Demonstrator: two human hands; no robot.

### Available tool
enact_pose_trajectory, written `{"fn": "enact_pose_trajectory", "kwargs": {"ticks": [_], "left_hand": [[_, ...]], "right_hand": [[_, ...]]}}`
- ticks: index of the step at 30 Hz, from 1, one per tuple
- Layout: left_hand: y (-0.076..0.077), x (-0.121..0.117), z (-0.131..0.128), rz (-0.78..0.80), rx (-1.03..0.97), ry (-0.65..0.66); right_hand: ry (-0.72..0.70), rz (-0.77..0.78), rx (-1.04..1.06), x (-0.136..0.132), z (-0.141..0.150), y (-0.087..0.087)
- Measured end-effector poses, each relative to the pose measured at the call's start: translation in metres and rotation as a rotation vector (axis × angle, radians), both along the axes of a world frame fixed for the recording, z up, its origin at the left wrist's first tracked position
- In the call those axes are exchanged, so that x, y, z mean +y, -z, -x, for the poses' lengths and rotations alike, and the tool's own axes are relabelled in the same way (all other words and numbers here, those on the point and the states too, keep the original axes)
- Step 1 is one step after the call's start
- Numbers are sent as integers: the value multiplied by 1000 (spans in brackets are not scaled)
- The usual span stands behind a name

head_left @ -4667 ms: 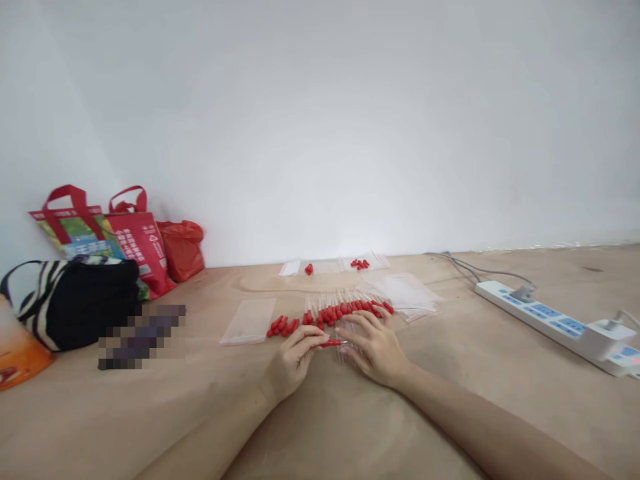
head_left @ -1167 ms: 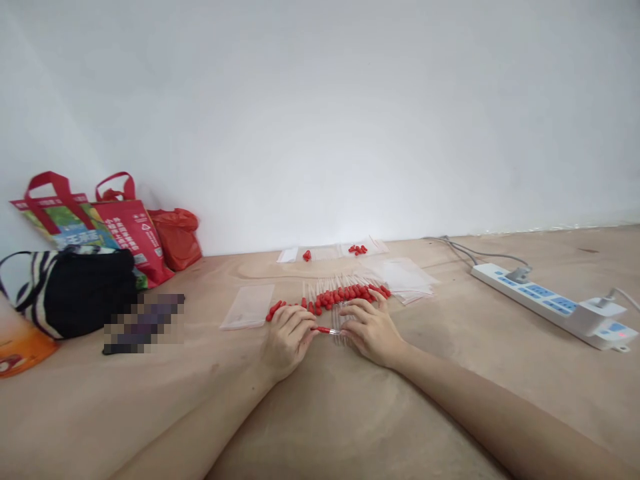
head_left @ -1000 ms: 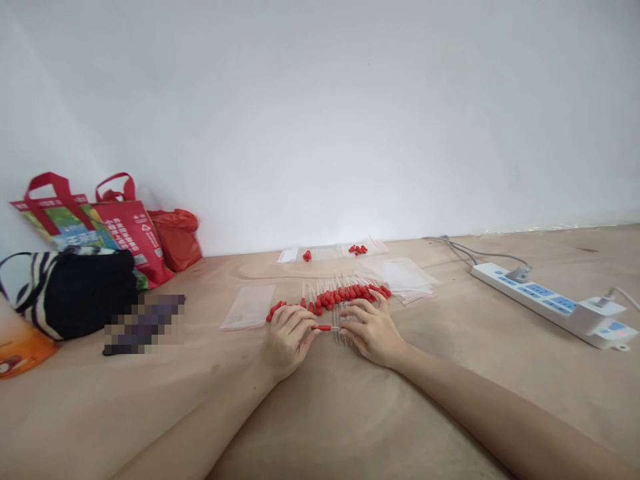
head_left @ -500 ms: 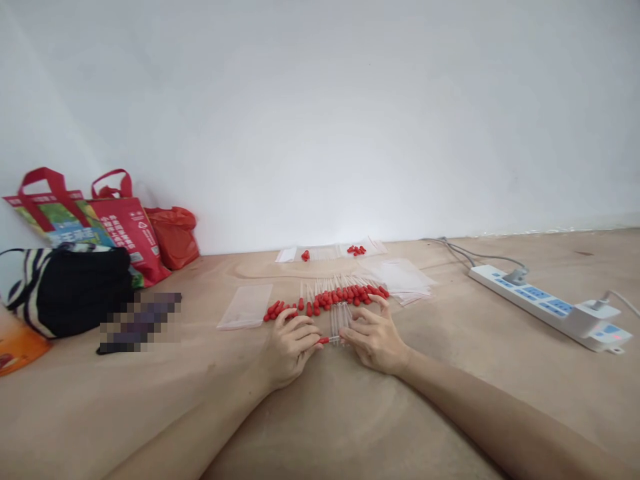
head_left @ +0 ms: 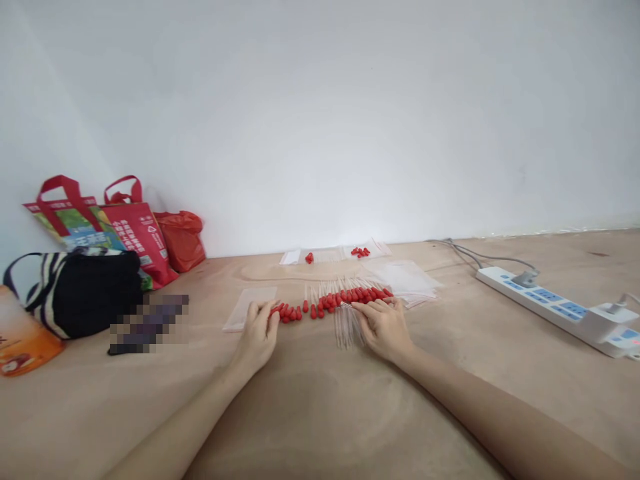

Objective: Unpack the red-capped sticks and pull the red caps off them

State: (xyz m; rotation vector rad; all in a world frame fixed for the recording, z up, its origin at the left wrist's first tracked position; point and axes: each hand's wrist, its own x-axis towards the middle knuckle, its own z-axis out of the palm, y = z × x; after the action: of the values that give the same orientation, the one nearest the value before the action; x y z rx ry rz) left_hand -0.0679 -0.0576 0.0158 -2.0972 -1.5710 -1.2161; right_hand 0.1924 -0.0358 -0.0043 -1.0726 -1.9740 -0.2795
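Note:
At the left end of a pile of red rubber bulbs point(head_left: 286, 312), my left hand point(head_left: 258, 339) has its thumb and fingertips closing on a bulb, largely hidden by the fingers. My right hand point(head_left: 387, 328) pinches a thin glass dropper tube point(head_left: 345, 305), which points left just in front of the bulbs. Beneath and beside the right fingers lies a loose bundle of clear glass tubes point(head_left: 343, 330). Behind, a row of droppers fitted with red bulbs point(head_left: 345, 297) lies side by side, their thin tips pointing to the wall.
Clear plastic bags lie on the table, one at left point(head_left: 245, 308) and a stack at right point(head_left: 405, 280). Farther back, a bag point(head_left: 367, 249) has more red bulbs on it. A power strip point(head_left: 555, 307) sits right; a black bag point(head_left: 95, 290) and red carrier bags point(head_left: 140, 233) stand left.
My left hand has moved left from the dropper bulb near the tubes to the loose bulb pile. My right hand has shifted slightly away from me, toward the row. The view has turned slightly left.

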Motion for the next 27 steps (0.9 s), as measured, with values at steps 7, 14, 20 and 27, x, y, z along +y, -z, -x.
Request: {"fn": "enact_pose_trajectory", "kwargs": {"ticks": [7, 14, 20, 27], "left_hand": [[1, 25, 17, 82, -331, -160], [8, 27, 17, 204, -359, -110], [5, 21, 16, 252, -230, -120], [3, 20, 23, 366, -147, -210]], "right_hand": [[9, -89, -38, 4, 6, 3], [-71, -61, -149, 2, 10, 3], [-107, 26, -209, -1, 8, -1], [-127, 46, -209, -2, 6, -2]]}}
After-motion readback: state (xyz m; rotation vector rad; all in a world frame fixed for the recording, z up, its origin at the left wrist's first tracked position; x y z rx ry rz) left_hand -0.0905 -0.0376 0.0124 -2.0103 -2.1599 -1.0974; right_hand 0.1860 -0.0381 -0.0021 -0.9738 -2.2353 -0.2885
